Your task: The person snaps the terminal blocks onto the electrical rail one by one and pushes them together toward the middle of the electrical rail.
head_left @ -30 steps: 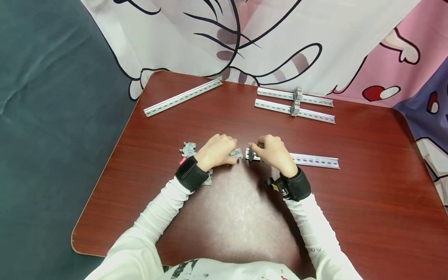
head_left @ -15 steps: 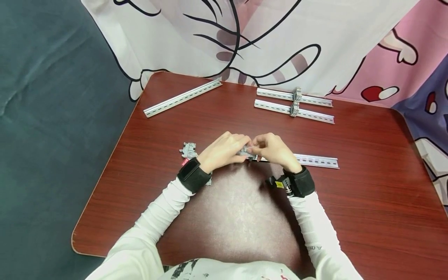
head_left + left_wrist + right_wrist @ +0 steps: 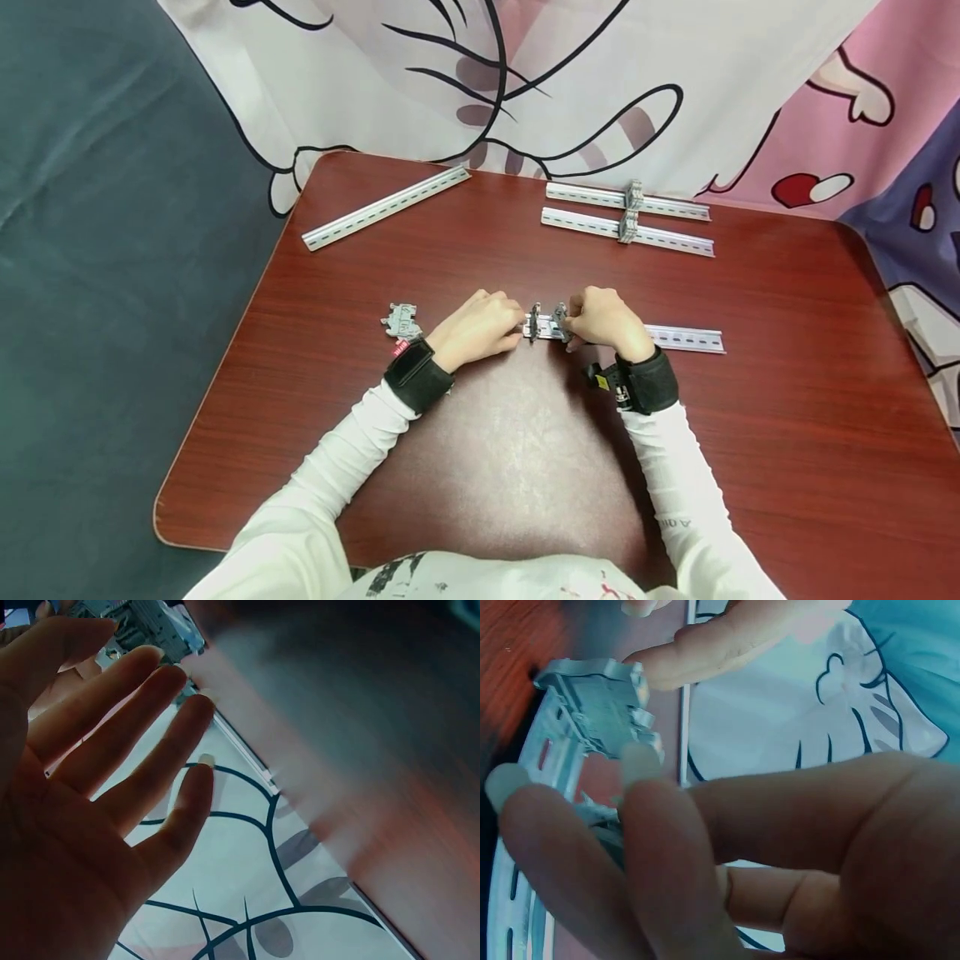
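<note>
On table (image 3: 787,433), clip (image 3: 559,322) sits between right hand (image 3: 606,321) fingers (image 3: 562,847).

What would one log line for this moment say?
left hand: steadies slotted metal rail end | right hand: grips grey plastic terminal block on rail

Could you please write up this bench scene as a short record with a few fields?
Surface: red-brown wooden table
Near rail: slotted metal rail, lying flat, with two grey clip blocks at its left end
Left block: grey terminal block, left hand touching it with straight fingers
Right block: second grey block, pinched in the grip of the right hand
Loose part: spare grey block left of the left wrist
Far rails: pair of rails carrying blocks, and one bare rail
</note>
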`<state>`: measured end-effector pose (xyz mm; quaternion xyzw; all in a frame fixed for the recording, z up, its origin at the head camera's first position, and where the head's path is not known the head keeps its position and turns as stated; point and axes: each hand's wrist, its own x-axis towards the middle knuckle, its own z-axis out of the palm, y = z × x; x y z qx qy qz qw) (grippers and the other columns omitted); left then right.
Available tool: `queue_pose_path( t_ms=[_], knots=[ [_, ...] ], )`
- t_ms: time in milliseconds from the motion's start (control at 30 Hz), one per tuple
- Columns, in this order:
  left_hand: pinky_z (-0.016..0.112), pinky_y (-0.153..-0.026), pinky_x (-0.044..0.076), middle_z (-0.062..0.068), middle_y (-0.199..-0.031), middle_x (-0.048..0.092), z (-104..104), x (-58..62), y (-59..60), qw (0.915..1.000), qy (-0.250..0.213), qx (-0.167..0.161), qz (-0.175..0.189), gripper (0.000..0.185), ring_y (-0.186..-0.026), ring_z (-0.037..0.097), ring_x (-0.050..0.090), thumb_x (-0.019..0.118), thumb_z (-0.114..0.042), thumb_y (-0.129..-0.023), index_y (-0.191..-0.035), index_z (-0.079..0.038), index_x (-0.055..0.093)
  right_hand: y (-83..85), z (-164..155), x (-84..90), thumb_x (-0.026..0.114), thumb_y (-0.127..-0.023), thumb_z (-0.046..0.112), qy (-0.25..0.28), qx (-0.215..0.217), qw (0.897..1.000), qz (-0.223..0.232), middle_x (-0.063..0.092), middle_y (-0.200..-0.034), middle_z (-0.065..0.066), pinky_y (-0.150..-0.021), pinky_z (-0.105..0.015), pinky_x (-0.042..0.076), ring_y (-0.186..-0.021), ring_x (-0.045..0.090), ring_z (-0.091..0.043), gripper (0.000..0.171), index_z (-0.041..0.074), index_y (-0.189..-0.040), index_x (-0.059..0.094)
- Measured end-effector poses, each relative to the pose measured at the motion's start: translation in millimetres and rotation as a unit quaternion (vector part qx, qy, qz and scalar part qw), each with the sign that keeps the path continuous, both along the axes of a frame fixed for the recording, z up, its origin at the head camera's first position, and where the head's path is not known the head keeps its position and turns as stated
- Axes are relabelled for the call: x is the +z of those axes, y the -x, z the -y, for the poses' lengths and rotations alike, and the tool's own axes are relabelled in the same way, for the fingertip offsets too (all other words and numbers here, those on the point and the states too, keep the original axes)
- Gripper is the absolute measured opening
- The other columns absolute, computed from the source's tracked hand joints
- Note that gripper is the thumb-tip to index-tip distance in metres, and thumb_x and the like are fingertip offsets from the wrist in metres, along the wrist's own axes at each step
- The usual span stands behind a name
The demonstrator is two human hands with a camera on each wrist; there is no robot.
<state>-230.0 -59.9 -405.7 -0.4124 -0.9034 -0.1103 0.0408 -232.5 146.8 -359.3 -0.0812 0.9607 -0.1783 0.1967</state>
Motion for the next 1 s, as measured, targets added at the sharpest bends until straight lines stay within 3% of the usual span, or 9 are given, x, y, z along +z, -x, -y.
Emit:
queue_pose_path(
  t_ms=[167, 333, 567, 800, 1000],
  knots=[
    [0.038, -0.074, 0.046, -0.004, -0.099, 0.071, -2, -2.3, -1.3, 0.9994, 0.017, -0.007, 0.029, 0.009, -0.092, 0.022, 0.061, 0.063, -0.021, -0.088, -0.090, -0.017, 0.071, 2.4, 7, -5.8, 0.061, -0.086, 0.017, -0.018, -0.013, 1.000, -0.015, 0.069, -0.060, -0.003, -0.065, -0.034, 0.048, -0.066, 0.069, -0.023, 0.022, 0.011, -0.065, 0.059],
    [0.039, -0.078, 0.045, -0.006, -0.100, 0.071, -5, -3.1, -3.4, 0.9981, 0.031, -0.015, 0.052, 0.009, -0.095, 0.022, 0.059, 0.061, -0.020, -0.089, -0.091, -0.019, 0.070, 1.9, 11, -9.8, 0.061, -0.083, 0.017, -0.023, -0.023, 0.999, -0.013, 0.068, -0.057, -0.001, -0.060, -0.031, 0.045, -0.063, 0.068, -0.021, 0.021, 0.011, -0.063, 0.062],
    [0.039, -0.080, 0.044, -0.005, -0.096, 0.071, -8, -3.0, -5.8, 0.9970, 0.044, -0.005, 0.064, 0.010, -0.096, 0.022, 0.058, 0.061, -0.021, -0.090, -0.090, -0.018, 0.070, 2.5, 17, -17.8, 0.056, -0.088, 0.022, -0.062, 0.001, 0.997, 0.037, 0.063, -0.051, 0.003, -0.059, -0.031, 0.048, -0.054, 0.064, -0.017, 0.026, 0.009, -0.068, 0.068],
    [0.038, -0.080, 0.044, -0.004, -0.098, 0.072, -10, -3.5, -5.7, 0.9970, 0.039, 0.002, 0.067, 0.011, -0.097, 0.021, 0.058, 0.060, -0.021, -0.090, -0.086, -0.018, 0.069, 7.6, 21, -26.2, 0.046, -0.093, 0.022, -0.099, 0.046, 0.992, 0.059, 0.061, -0.064, -0.001, -0.059, -0.033, 0.045, -0.061, 0.057, -0.019, 0.029, 0.011, -0.069, 0.058],
    [0.037, -0.077, 0.044, -0.005, -0.100, 0.072, -7, -4.4, -5.0, 0.9969, 0.035, -0.001, 0.070, 0.011, -0.096, 0.020, 0.058, 0.060, -0.021, -0.091, -0.085, -0.018, 0.069, 9.0, 23, -27.6, 0.046, -0.092, 0.021, -0.095, 0.047, 0.993, 0.056, 0.062, -0.080, -0.010, -0.067, -0.043, 0.050, -0.071, 0.057, -0.025, 0.026, 0.009, -0.072, 0.057]
  ],
)
